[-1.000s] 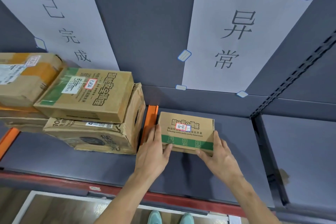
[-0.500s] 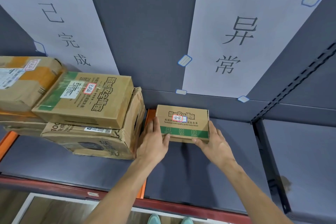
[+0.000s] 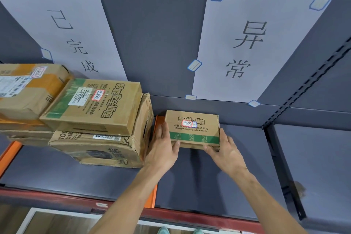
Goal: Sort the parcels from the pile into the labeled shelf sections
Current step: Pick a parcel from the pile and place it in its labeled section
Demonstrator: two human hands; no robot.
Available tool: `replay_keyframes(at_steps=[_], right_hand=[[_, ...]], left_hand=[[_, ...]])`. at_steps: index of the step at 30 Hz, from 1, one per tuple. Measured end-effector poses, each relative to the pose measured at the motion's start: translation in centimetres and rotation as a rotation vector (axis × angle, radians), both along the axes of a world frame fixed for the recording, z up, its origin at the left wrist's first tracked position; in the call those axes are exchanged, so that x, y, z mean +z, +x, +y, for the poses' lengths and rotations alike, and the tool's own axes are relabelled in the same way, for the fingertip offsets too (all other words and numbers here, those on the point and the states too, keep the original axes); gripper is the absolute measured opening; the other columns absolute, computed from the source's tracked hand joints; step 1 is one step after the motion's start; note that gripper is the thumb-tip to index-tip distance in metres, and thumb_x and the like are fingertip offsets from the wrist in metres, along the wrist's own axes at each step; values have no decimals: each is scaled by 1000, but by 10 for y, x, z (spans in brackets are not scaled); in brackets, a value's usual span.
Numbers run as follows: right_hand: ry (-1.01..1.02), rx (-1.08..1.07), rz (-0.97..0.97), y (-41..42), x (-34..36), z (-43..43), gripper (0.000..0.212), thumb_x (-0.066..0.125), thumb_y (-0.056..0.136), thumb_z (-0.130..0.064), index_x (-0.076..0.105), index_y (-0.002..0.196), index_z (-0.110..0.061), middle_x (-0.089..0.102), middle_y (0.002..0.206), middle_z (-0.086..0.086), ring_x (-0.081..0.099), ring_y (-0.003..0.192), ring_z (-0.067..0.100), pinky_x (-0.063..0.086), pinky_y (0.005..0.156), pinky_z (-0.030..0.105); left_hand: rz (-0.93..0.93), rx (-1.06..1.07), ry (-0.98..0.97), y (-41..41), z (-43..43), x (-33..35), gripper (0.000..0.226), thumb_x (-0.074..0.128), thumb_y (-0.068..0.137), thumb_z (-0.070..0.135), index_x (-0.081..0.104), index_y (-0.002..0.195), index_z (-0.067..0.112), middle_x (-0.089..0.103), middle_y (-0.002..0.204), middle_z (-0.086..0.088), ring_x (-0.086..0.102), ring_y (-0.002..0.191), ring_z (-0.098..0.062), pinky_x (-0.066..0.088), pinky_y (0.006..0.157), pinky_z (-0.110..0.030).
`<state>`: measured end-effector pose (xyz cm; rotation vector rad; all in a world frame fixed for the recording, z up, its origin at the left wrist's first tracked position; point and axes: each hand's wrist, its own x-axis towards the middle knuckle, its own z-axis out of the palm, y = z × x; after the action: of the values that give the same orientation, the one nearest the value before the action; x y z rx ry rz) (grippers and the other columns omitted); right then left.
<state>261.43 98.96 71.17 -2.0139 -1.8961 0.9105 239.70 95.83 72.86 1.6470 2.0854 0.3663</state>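
A small cardboard parcel (image 3: pixel 191 129) with a green stripe and a red-edged sticker lies on the grey shelf (image 3: pixel 209 186), close to the back wall, under the right-hand paper label (image 3: pixel 245 47). My left hand (image 3: pixel 163 150) lies flat against its left side, fingers straight, thumb on the front edge. At the front right corner my right hand (image 3: pixel 226 152) touches the parcel with straight fingers. The parcel sits just right of the orange divider (image 3: pixel 152 194).
Left of the divider, under the other paper label (image 3: pixel 72 34), stands a stack of parcels: a green-taped box (image 3: pixel 95 108) on a crumpled carton (image 3: pixel 106 150), and a taped parcel (image 3: pixel 24 89) further left. A dark upright (image 3: pixel 281 167) bounds the section on the right.
Both hands have slid the small parcel away from me, deeper into the right-labelled section, up to the back wall. The stack on the left has not moved.
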Motion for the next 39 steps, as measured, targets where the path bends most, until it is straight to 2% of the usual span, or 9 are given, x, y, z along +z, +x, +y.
replay_keyframes(at_steps=[5, 9, 13, 19, 28, 32, 39], right_hand=[[33, 36, -96, 8, 3, -19, 82, 59, 95, -53, 16, 157, -22, 41, 142, 2, 41, 133, 24, 49, 97, 42], [46, 76, -191, 20, 4, -44, 83, 56, 98, -52, 12, 160, -18, 27, 158, -1, 30, 141, 20, 45, 103, 36], [93, 53, -207, 36, 4, -76, 78, 57, 99, -47, 22, 160, -15, 30, 160, -2, 29, 144, 19, 41, 108, 32], [126, -92, -196, 63, 7, -132, 72, 62, 97, -43, 33, 156, -14, 38, 158, -3, 36, 143, 19, 36, 114, 30], [127, -284, -193, 144, 19, -193, 66, 57, 100, -42, 35, 156, -15, 31, 162, -3, 27, 149, 17, 26, 120, 30], [119, -312, -218, 194, 25, -218, 62, 56, 99, -42, 39, 154, -18, 33, 162, -2, 27, 150, 18, 26, 121, 33], [124, -363, -271, 309, 40, -273, 62, 50, 102, -44, 34, 157, -20, 31, 163, -5, 25, 150, 15, 25, 121, 33]], left_hand=[[10, -81, 129, 5, -38, -1, 79, 46, 105, 46, 3, 165, 17, 4, 173, 1, 30, 152, -19, 34, 117, -32], [61, -199, 168, 9, -64, -9, 77, 44, 106, 46, 2, 165, 17, 5, 173, 1, 14, 157, -17, 15, 126, -27], [67, -334, 169, 24, -74, -15, 74, 42, 107, 45, 6, 165, 19, 3, 173, 3, 0, 159, -14, 1, 127, -25], [-1, -518, 134, 64, -73, -19, 72, 43, 107, 45, 8, 165, 22, 3, 173, 5, -5, 159, -12, 3, 126, -28], [28, -739, 100, 149, -83, -2, 73, 40, 107, 45, 3, 165, 21, 1, 173, 4, -8, 159, -12, 3, 127, -31], [41, -806, 111, 211, -94, 7, 72, 39, 108, 45, 4, 165, 20, 1, 173, 3, -6, 159, -13, 2, 127, -33], [30, -904, 124, 339, -131, 25, 71, 40, 107, 45, 5, 165, 22, 3, 173, 4, -5, 159, -13, 1, 128, -34]])
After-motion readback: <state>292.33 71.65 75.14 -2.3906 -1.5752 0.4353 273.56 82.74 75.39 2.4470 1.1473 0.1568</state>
